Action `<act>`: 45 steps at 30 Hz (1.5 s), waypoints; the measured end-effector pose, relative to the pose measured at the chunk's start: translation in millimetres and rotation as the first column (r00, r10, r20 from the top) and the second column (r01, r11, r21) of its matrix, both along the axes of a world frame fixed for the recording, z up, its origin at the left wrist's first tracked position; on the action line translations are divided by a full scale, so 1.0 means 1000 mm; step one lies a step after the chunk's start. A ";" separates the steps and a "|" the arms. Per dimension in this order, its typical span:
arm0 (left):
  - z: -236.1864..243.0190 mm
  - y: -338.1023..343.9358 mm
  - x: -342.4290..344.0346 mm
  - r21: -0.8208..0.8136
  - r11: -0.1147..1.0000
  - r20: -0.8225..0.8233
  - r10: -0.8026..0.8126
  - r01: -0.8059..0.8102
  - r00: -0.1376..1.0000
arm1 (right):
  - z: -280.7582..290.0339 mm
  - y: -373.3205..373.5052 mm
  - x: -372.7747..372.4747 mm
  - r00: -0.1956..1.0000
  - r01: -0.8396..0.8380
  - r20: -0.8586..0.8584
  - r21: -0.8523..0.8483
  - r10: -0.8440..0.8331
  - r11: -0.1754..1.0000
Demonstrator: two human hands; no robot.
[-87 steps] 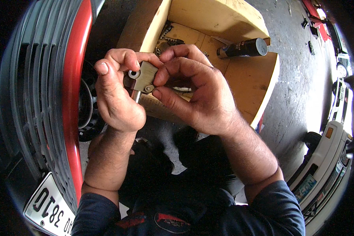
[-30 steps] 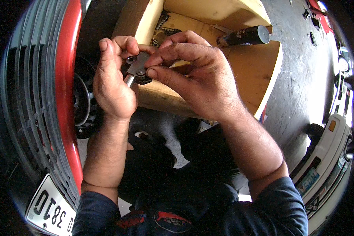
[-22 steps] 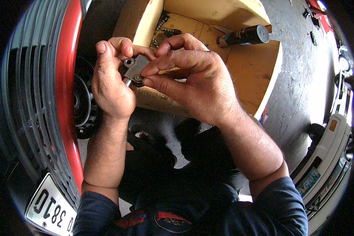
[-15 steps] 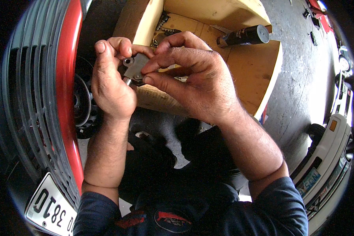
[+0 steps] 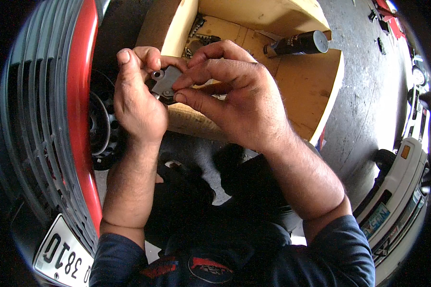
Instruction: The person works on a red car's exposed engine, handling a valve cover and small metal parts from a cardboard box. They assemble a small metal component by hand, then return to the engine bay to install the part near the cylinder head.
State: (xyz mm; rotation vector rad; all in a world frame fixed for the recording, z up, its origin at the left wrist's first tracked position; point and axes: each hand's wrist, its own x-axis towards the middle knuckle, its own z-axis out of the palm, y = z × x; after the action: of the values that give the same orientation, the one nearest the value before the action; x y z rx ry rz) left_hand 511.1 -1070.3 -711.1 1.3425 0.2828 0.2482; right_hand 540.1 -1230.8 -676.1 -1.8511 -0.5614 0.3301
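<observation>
Item: navy shirt [image 5: 273,265], red emblem on the chest, at 6 o'clock; sleeves end above both elbows.

Item: left hand [image 5: 141,105], bare, at 10 o'clock. Fingers curled about a small metal part, thumb raised clear of it.

Item: right hand [image 5: 246,93], bare, at 1 o'clock. Thumb and fingertips pinched narrow on the same part, at its 3 o'clock edge.

Item: metal part [image 5: 166,80], grey, at 11 o'clock, held between the two hands. Flat plate with a round, holed boss at its own 10 o'clock corner; lower end partly hidden by the left hand.

Item: slatted grille [image 5: 33,138], dark, at 9 o'clock, bordered by a curved red strip [image 5: 83,95]. White plate [image 5: 64,251] with black characters at 8 o'clock.

Item: yellow box [image 5: 306,95], open, beyond the hands, from 11 to 2 o'clock; front wall partly behind the right hand.

Contents: black can [image 5: 297,44], grey end toward 3 o'clock; whether upright or leaning cannot be told. Small dark pieces [image 5: 196,26] toward 11 o'clock, too small to identify.

Item: grey floor [image 5: 357,71], scuffed, at 2 o'clock.

Item: white vehicle [image 5: 392,177], farther off, between 3 and 4 o'clock, orange lamp on its corner.
</observation>
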 end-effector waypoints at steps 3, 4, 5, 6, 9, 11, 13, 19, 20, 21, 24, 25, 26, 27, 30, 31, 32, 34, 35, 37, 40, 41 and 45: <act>0.000 0.000 0.002 0.020 1.000 -0.032 0.007 -0.006 0.999 | 0.000 0.002 0.000 0.998 0.031 -0.056 -0.010 -0.031 0.999; 0.000 0.000 0.002 -0.032 0.999 -0.017 -0.014 0.013 1.000 | -0.001 0.003 0.000 0.999 0.050 -0.008 0.031 -0.049 0.998; 0.000 0.000 0.002 -0.087 0.996 -0.012 -0.030 0.028 0.999 | -0.002 0.005 -0.001 0.997 0.066 0.039 0.074 -0.069 0.995; 0.001 0.000 0.001 -0.140 0.989 -0.008 -0.045 0.043 0.999 | -0.003 0.006 -0.002 0.994 0.069 0.073 0.092 -0.076 0.993; 0.003 0.001 -0.001 -0.121 0.992 -0.015 -0.038 0.036 0.999 | -0.006 0.005 -0.002 0.986 0.051 0.156 0.086 -0.064 0.995; 0.002 0.000 0.000 0.008 1.000 -0.027 -0.024 0.025 0.999 | -0.009 0.004 0.001 0.994 0.067 0.082 0.089 -0.074 0.994; 0.001 -0.001 0.001 0.025 1.000 -0.031 -0.010 0.011 0.999 | -0.011 0.004 0.002 0.997 0.071 0.028 0.097 -0.075 0.993; 0.002 -0.001 0.003 -0.100 0.995 -0.079 -0.012 0.004 0.997 | -0.007 0.005 0.002 0.995 0.038 0.084 0.110 -0.047 0.993; 0.003 0.000 0.002 -0.104 0.994 -0.098 -0.028 0.018 0.995 | -0.006 0.004 0.001 0.992 0.034 0.119 0.096 -0.045 0.995; 0.004 0.001 0.001 -0.107 0.994 -0.118 -0.045 0.032 0.992 | -0.006 0.004 0.000 0.986 0.028 0.159 0.079 -0.040 0.997; 0.003 0.000 0.003 0.024 1.000 -0.078 0.017 -0.015 0.997 | -0.006 0.003 0.001 0.980 0.028 0.195 0.077 -0.043 0.997; 0.003 -0.001 0.003 -0.010 1.000 -0.063 0.004 -0.005 0.998 | -0.007 0.003 0.002 0.988 0.036 0.147 0.094 -0.050 0.995; 0.002 -0.002 0.003 -0.041 0.999 -0.056 -0.005 0.002 0.998 | -0.007 0.003 0.002 0.993 0.043 0.109 0.101 -0.054 0.994; 0.001 -0.003 0.002 -0.080 0.997 -0.028 -0.022 0.019 0.999 | -0.008 0.003 0.003 0.996 0.050 0.070 0.108 -0.058 0.993; -0.001 -0.003 0.004 0.006 1.000 -0.058 0.008 -0.008 0.998 | -0.008 0.003 0.002 0.998 0.066 -0.005 0.087 -0.066 0.994; -0.001 -0.002 0.004 -0.028 1.000 -0.053 -0.004 0.002 0.999 | -0.007 0.003 0.002 0.998 0.066 0.008 0.098 -0.067 0.993; -0.001 -0.001 0.004 -0.061 0.998 -0.064 -0.005 0.001 0.998 | -0.006 0.003 0.001 0.998 0.065 0.019 0.111 -0.067 0.992; 0.000 -0.001 0.003 -0.088 0.996 -0.072 -0.010 0.003 0.997 | -0.005 0.003 0.001 0.995 0.050 0.084 0.116 -0.060 0.992; 0.000 -0.001 0.002 -0.084 0.996 -0.069 -0.015 0.009 0.998 | -0.005 0.002 0.001 0.989 0.038 0.139 0.107 -0.053 0.994; 0.001 -0.001 0.002 -0.051 0.999 -0.064 -0.015 0.011 0.998 | -0.005 0.002 0.001 0.983 0.026 0.178 0.092 -0.042 0.995; 0.002 -0.002 0.003 -0.005 1.000 -0.053 0.002 -0.002 0.999 | -0.008 0.003 0.002 0.993 0.041 0.107 0.095 -0.051 0.995; 0.002 -0.002 0.004 -0.016 1.000 -0.046 0.008 -0.009 0.999 | -0.010 0.005 0.002 0.996 0.059 0.067 0.107 -0.066 0.993; 0.002 -0.002 0.004 0.028 0.999 -0.032 0.023 -0.023 0.999 | -0.011 0.004 0.003 0.998 0.054 0.026 0.115 -0.057 0.992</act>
State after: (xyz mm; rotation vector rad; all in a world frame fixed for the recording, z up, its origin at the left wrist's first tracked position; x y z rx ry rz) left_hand 515.3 -1072.4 -709.6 1.3717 0.3234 0.2503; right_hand 543.0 -1226.9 -686.9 -1.7598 -0.5367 0.2297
